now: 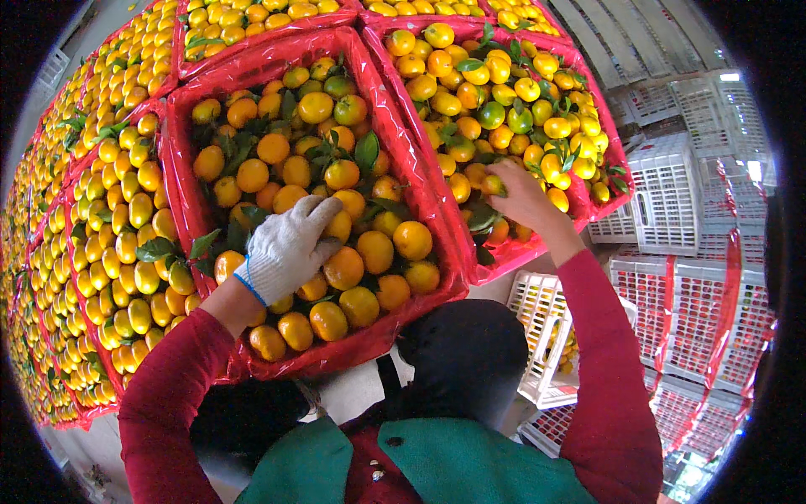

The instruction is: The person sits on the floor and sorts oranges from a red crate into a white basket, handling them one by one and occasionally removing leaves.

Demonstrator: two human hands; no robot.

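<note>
My left hand, in a white knit glove with a blue-edged cuff, curls its fingers around an orange mandarin in the middle crate, which is lined with red plastic film. Near that crate's front edge, larger mandarins sit close together, while loose fruit with green leaves fills the back. Bare, my right hand reaches into the right-hand red-lined crate. Its fingertips close on a yellow-green mandarin. Mixed orange, yellow and green mandarins lie heaped around it.
Red-lined crates of mandarins in tight rows spread to the left and back. A white plastic basket holding fruit stands on the floor by my right arm. White plastic crates are stacked at the right, some with red strips.
</note>
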